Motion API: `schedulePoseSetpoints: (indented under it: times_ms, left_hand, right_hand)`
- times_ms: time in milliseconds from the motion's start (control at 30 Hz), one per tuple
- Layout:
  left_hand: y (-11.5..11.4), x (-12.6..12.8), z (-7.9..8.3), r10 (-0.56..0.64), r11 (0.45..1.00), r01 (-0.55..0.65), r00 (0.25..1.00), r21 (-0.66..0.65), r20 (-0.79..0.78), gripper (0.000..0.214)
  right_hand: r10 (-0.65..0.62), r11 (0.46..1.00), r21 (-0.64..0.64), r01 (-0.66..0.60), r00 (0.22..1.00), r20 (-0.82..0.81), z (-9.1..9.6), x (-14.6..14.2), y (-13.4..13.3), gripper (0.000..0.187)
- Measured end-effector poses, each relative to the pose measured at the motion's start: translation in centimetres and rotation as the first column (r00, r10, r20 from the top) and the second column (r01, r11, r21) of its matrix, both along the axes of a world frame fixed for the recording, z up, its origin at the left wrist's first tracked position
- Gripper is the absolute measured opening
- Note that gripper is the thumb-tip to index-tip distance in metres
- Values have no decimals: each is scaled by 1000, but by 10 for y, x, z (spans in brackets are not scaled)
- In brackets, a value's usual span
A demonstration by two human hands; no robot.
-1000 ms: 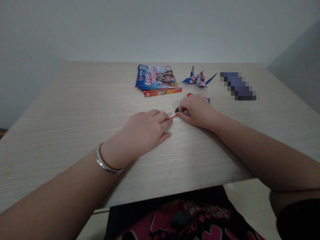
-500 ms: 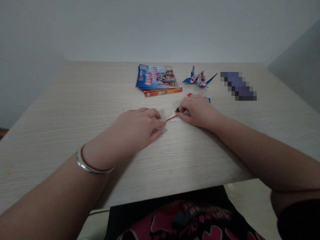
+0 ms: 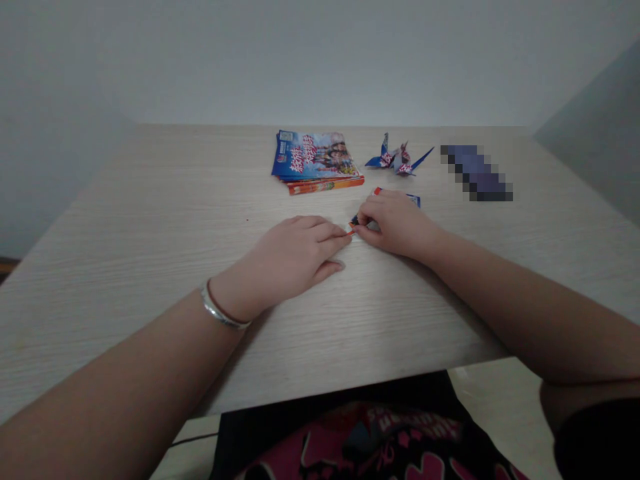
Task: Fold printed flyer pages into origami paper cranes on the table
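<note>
A small folded paper (image 3: 413,199), printed blue, red and orange, lies on the table, mostly covered by my right hand (image 3: 397,219). The fingers of that hand are bent and pinched on the paper's near left part. My left hand (image 3: 305,252) lies palm down over the paper's left tip, its fingers stretched out and pressing on it. The left thumb rests apart on the tabletop. How the paper is folded under my hands is hidden.
Behind my hands a stack of printed leaflets (image 3: 320,157) lies on the pale wooden table (image 3: 165,193). To its right stand folded paper cranes (image 3: 400,160) in blue and white. A pixelated dark purple object (image 3: 477,173) lies farther right. A wall closes off the back.
My left hand has slid right along the paper's edge, closer to my right hand, and now covers its left tip. My right hand has stayed in place.
</note>
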State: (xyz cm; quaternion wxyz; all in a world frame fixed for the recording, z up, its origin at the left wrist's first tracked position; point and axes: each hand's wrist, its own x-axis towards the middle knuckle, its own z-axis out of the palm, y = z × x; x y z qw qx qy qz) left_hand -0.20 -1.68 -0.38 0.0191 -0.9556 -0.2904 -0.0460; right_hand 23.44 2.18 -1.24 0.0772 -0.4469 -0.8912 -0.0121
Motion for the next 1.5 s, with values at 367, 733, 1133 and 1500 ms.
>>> schedulePoseSetpoints:
  times_ms: [367,733,1133,1500]
  left_hand:
    - [-12,14,18,50,999,-50,997,-9,-52,31]
    - [-8,11,3,-10,999,12,999,-38,52,52]
    - [-9,11,3,-18,1000,19,997,-18,77,45]
    - [-10,12,-1,-20,999,18,997,26,70,53]
  right_hand:
    - [-101,992,64,110,986,-132,1,25,15,27]
    - [-130,990,13,141,942,-311,-6,22,21,21]
    - [-198,979,-4,204,944,-263,-5,19,23,13]
    - [-303,951,-23,308,915,-266,-4,16,22,10]
